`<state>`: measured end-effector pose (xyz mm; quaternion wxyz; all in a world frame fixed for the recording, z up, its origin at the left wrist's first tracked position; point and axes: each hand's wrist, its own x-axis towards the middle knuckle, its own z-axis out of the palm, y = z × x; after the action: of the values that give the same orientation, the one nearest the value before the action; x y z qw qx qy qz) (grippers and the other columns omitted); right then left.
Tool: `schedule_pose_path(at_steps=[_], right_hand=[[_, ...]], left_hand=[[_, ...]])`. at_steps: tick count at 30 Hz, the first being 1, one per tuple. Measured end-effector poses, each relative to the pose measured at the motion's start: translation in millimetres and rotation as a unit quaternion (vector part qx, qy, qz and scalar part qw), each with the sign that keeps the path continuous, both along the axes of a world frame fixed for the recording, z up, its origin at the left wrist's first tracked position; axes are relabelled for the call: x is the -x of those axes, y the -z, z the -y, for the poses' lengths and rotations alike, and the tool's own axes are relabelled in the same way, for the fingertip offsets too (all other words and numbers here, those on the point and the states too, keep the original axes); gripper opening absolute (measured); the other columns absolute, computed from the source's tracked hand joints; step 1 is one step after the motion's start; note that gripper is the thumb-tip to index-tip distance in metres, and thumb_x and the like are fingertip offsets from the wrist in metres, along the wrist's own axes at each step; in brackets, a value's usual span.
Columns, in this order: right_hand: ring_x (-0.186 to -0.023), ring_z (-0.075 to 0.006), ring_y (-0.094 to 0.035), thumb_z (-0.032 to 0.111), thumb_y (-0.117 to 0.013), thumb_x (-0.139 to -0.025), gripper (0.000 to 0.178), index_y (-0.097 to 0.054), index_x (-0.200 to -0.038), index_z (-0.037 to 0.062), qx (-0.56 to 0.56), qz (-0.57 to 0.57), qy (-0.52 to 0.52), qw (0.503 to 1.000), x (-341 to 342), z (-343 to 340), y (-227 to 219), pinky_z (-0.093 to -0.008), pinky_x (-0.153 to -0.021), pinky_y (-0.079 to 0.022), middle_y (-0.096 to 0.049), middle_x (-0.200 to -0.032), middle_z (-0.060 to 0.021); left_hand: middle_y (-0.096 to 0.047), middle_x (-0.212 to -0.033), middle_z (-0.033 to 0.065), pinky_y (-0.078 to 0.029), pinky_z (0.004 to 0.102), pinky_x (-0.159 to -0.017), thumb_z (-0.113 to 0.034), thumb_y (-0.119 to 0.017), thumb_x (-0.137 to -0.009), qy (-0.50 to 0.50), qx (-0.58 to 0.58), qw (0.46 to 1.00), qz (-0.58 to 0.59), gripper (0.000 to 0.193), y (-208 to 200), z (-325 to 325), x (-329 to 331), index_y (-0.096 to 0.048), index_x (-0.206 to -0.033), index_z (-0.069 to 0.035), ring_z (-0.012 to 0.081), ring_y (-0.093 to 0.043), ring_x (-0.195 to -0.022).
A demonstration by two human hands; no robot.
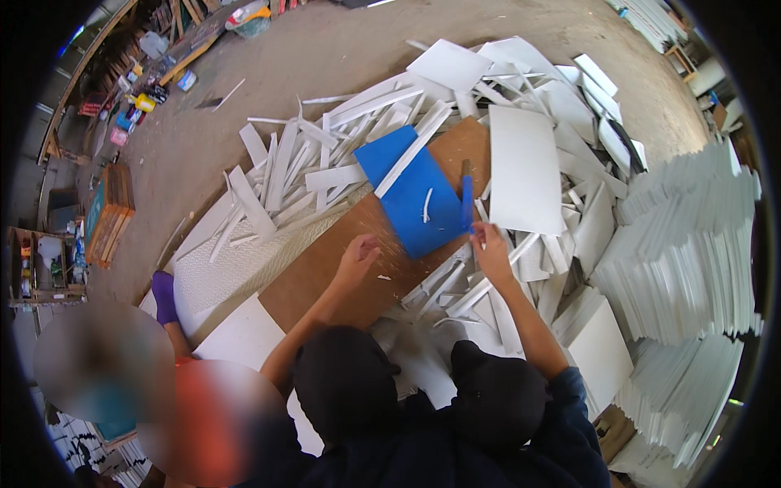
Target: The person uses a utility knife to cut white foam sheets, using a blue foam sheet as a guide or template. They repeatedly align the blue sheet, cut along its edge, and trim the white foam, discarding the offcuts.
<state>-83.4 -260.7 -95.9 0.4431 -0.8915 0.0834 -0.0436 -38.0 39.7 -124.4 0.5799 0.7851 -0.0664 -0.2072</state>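
Observation:
My left hand (358, 255) hovers over a brown board (317, 264), its fingers loosely bent and nothing seen in them. My right hand (490, 242) is closed at the lower end of a narrow blue strip (467, 203) with a dark upper tip; whether it is a tool or an offcut I cannot make out. Between my hands lies a flat blue sheet (415, 207) on the brown board. Across the sheet's upper part rests a long white strip (413, 150), and a small curved white scrap (427, 205) sits near its middle.
White offcuts (285, 163) are heaped around the board. A large white panel (525, 167) lies right of the blue sheet, and tall stacks of white sheets (683, 244) stand at the right. Another person in orange (215, 423) sits at the lower left, a purple-socked foot (163, 297) near the heap.

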Motion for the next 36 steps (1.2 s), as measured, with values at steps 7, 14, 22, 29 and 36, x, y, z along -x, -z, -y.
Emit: schedule_pose_path(at_steps=[7, 14, 22, 29, 36], right_hand=[[-0.088, -0.0370, -0.051, 0.006, -0.061, -0.077, 0.052, -0.035, -0.122, 0.0007, 0.174, 0.035, 0.046, 0.983, -64, -4, 33, -0.0430, -0.078, -0.043, -0.041, -0.108, -0.0238], [-0.100, -0.0369, -0.051, -0.003, -0.054, -0.071, 0.063, -0.028, -0.128, -0.0012, 0.062, -0.154, 0.082, 0.983, -72, 10, 22, -0.0395, -0.087, -0.042, -0.042, -0.110, -0.0236], [-0.095, -0.0372, -0.050, 0.013, -0.056, -0.080, 0.042, -0.043, -0.115, -0.0053, 0.099, -0.134, 0.074, 0.983, -57, -6, 37, -0.0412, -0.086, -0.039, -0.048, -0.104, -0.0232], [-0.090, -0.0399, -0.052, 0.018, -0.053, -0.085, 0.032, -0.047, -0.105, -0.0062, 0.138, -0.077, 0.104, 0.982, -52, -18, 32, -0.0443, -0.081, -0.040, -0.056, -0.091, -0.0219], [-0.089, -0.0255, -0.058, 0.039, -0.067, -0.074, 0.061, -0.049, -0.111, -0.0053, -0.106, -0.146, 0.143, 0.973, -50, 2, -24, -0.0331, -0.080, -0.043, -0.059, -0.096, -0.0181]], left_hand=[[-0.045, -0.106, 0.0116, -0.043, 0.0292, -0.083, -0.008, -0.056, -0.084, -0.064, 0.045, 0.993, 0.085, 0.038, 8, 40, -23, -0.044, -0.120, -0.008, 0.0200, -0.052, -0.095], [-0.035, -0.115, 0.0144, -0.041, 0.0328, -0.089, -0.002, -0.053, -0.084, -0.102, 0.042, 0.993, 0.051, 0.044, 2, 59, -32, -0.037, -0.125, -0.006, 0.0243, -0.047, -0.102], [-0.033, -0.121, 0.0162, -0.037, 0.0347, -0.092, -0.002, -0.056, -0.080, -0.145, 0.070, 0.986, 0.050, 0.050, 4, 76, -20, -0.033, -0.125, -0.004, 0.0267, -0.039, -0.107], [-0.032, -0.126, 0.0175, -0.033, 0.0386, -0.094, -0.007, -0.060, -0.078, -0.141, 0.030, 0.988, 0.050, 0.056, 2, 85, 2, -0.033, -0.128, -0.007, 0.0294, -0.035, -0.110], [-0.036, -0.126, 0.0154, -0.031, 0.0404, -0.095, -0.013, -0.062, -0.078, -0.111, 0.145, 0.982, 0.056, 0.056, -26, 88, -3, -0.034, -0.127, -0.010, 0.0314, -0.033, -0.115]])
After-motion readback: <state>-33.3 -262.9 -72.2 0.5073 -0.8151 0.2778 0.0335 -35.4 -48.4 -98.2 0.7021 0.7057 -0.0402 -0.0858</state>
